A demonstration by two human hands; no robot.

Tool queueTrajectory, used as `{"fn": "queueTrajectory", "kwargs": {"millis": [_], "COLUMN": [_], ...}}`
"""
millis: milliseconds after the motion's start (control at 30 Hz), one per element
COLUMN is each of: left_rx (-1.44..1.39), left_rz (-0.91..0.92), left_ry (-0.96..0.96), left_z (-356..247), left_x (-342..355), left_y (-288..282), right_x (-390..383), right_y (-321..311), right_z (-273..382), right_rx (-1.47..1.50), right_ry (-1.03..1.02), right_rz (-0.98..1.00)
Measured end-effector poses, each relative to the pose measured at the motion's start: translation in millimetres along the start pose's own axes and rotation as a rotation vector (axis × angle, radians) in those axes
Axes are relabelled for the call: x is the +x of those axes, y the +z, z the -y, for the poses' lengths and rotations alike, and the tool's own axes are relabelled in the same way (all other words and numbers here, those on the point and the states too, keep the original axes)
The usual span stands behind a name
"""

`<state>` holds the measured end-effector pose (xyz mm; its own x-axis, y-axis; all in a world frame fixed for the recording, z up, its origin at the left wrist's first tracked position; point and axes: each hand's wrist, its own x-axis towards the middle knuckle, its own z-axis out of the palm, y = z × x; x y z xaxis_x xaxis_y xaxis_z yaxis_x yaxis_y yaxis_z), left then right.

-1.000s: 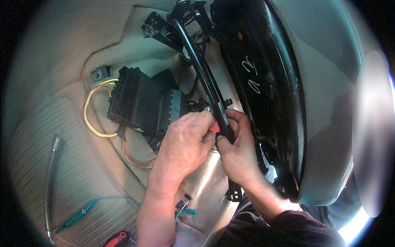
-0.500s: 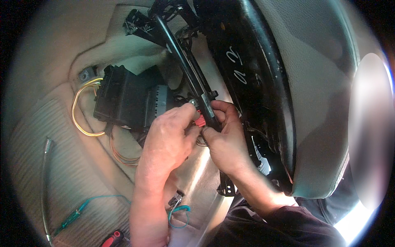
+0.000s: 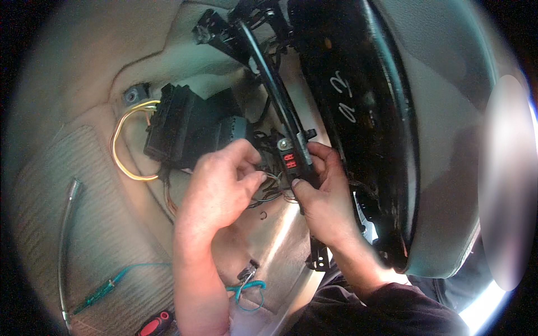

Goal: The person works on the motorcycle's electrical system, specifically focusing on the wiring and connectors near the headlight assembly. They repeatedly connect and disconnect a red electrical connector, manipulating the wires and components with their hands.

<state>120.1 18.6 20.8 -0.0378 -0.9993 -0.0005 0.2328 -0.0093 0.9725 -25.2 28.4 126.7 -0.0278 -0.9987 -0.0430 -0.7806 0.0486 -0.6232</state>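
Observation:
My right hand is closed round the lower part of a black metal rail of a tipped-up car seat, thumb on the near side and fingers behind. A small red connector piece shows on the black part beside my thumb, under a silvery round bolt head. Left of it, apart from the red piece, my left hand has its fingers curled toward the thumb. Thin wires pass close to that thumb tip; what the fingers hold, if anything, is hidden.
A black module box with yellow and white wires lies on the beige carpet. The seat's black underside stands at right. Lower left are a metal tube, a teal test probe with coiled cord, and a red-black tool handle.
My left hand has come away from the red connector piece, leaving it in plain sight. My right hand keeps its grip on the rail. The whole view has shifted slightly.

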Motion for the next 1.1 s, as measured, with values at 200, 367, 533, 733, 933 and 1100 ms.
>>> {"fn": "queueTrajectory", "kwargs": {"millis": [200,367,533,733,933,1100], "left_rx": [0.128,0.138,0.093,0.088,0.022,-0.043], "left_rz": [-0.145,-0.133,-0.12,0.112,0.295,0.376], "left_ry": [0.014,-0.028,0.009,-0.064,0.02,-0.049], "left_z": [-8.5,-9.1,2.1,1.2,7.5,-0.4], "left_x": [-13.9,-9.9,-10.3,-15.4,-16.1,-11.5], "left_y": [-44.4,-37.4,-40.0,-44.4,-37.6,-32.0], "right_x": [-17.1,-69.5,-53.1,-33.1,-31.8,-42.7], "right_y": [7.9,30.7,48.9,40.4,27.1,10.8], "right_z": [-2.6,-15.2,-32.6,-28.7,-4.9,17.3], "right_rx": [-0.298,-0.531,-0.899,-1.11,-0.908,-0.926], "right_ry": [-0.366,-0.583,-0.236,-0.266,-0.524,-0.418], "right_rz": [-0.131,0.204,0.274,0.377,0.2,0.229]}}
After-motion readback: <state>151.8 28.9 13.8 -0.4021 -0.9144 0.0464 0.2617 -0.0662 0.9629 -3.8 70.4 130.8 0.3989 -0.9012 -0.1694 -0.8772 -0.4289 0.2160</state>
